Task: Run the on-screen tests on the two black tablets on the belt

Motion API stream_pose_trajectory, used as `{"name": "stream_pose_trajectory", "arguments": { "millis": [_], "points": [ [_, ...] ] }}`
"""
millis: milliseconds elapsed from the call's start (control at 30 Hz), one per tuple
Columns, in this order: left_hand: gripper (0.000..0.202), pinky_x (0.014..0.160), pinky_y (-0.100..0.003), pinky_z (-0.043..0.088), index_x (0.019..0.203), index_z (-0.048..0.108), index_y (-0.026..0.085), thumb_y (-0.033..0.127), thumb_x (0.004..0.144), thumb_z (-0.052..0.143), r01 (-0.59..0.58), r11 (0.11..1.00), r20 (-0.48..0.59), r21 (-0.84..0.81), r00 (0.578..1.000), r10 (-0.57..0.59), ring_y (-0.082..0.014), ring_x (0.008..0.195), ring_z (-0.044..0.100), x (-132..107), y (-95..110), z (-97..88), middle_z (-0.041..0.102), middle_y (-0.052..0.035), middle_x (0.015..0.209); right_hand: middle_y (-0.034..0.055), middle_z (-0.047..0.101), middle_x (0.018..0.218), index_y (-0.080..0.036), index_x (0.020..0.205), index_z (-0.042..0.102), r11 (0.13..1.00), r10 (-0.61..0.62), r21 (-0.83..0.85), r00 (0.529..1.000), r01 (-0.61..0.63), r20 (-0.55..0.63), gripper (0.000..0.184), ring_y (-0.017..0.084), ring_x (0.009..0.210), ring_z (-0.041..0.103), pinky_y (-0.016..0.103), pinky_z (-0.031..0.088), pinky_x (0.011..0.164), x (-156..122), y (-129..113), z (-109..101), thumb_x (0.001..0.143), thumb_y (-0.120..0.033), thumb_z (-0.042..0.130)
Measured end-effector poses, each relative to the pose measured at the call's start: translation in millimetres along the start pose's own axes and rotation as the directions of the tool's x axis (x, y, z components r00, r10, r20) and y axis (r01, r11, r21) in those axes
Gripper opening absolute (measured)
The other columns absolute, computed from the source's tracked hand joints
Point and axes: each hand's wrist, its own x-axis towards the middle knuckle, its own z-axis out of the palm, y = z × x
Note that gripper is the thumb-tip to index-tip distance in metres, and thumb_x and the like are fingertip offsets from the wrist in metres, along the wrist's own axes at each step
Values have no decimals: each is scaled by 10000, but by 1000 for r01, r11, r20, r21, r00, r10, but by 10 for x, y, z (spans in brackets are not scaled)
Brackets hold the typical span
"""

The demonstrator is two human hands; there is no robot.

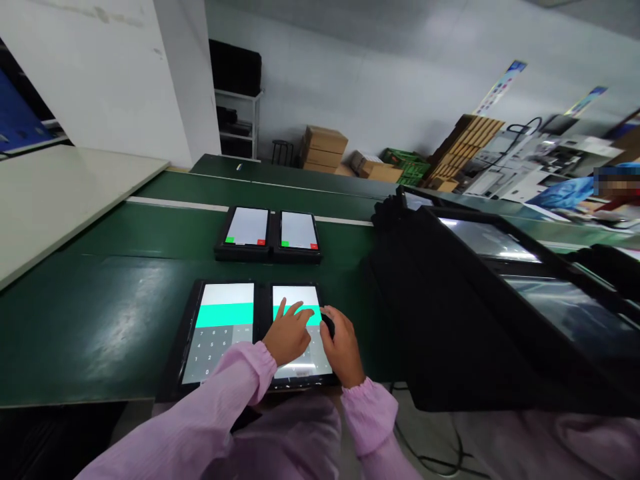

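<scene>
Single head-worn view, from person's own eye level, facing forward and down. Lap (295, 437) lies at bottom edge; left sleeve (210, 407) and right sleeve (370, 417) reach in from below. Left hand (289, 333) and right hand (344, 343) close to camera, below frame's middle. Green workbench (120, 287) spans middle distance. Grey wall (360, 80) and cardboard boxes (324, 148) far off. Wide angle: white pillar (100, 73) leans left, wooden pallets (463, 150) lean right.
</scene>
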Motion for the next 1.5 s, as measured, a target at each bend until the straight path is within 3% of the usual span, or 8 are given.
{"name": "stream_pose_trajectory", "arguments": {
  "millis": [133,300,433,633,867,1033,1333,1500],
  "points": [
    [416,1219,-645,184,1242,520,169,87,845,427,16,1000,-35,-16,999,-17,-300,1419,379,-57,-1,-96,637,-88,1268,142,631,1231,-136,1221,591,999,-33,-8,994,34,107,340,280,1212,543,526,418,1069,-14,21,4,954,-252,415],
    [413,1219,-613,208,1234,503,186,72,845,422,93,995,-123,-33,988,-97,-274,1394,407,-328,-46,-316,641,-62,1269,137,617,1261,-153,1271,564,996,72,49,997,-73,33,360,267,1210,542,499,441,1054,-113,-9,-41,986,-327,430],
    [416,1216,-598,219,1233,501,213,68,851,423,129,989,-144,-76,980,-139,-243,1357,453,-526,-73,-396,648,-57,1249,128,628,1231,-158,1253,570,991,99,87,994,-102,43,337,258,1183,555,481,457,1037,-207,-25,-43,996,-333,440],
    [421,1217,-611,212,1253,469,228,74,863,429,182,979,-144,-90,971,-193,-241,1368,441,-666,-93,-348,632,-46,1272,119,629,1212,-162,1246,556,998,6,62,1000,-7,22,303,250,1158,563,472,474,1011,-175,-66,22,1004,-294,431],
    [418,1220,-605,212,1261,453,236,78,875,427,191,975,-130,-110,970,-205,-236,1375,431,-733,-100,-280,610,-46,1296,128,611,1268,-142,1306,515,987,-143,-52,981,151,135,333,273,1268,505,562,383,1105,-110,-131,118,1003,-247,424],
    [422,1226,-597,212,1270,453,238,85,877,431,197,973,-148,-121,966,-213,-234,1372,440,-785,-119,-257,608,-50,1299,156,587,1306,-121,1304,520,989,-85,-114,995,90,47,343,285,1268,511,585,385,1102,-130,-34,99,1015,-263,402],
    [435,1221,-614,212,1295,417,246,100,886,424,200,971,-127,-134,968,-217,-229,1379,428,-788,-114,-235,586,-51,1329,130,609,1275,-146,1306,507,985,-151,-65,984,157,92,328,263,1286,501,560,386,1120,-140,-147,130,1019,-276,416],
    [440,1225,-613,204,1293,434,241,91,879,430,194,971,-152,-140,965,-215,-233,1369,445,-822,-138,-234,607,-51,1307,162,596,1296,-118,1292,519,988,-94,-119,995,97,31,341,291,1254,524,605,394,1094,-147,-70,122,1022,-285,396]
  ]
}}
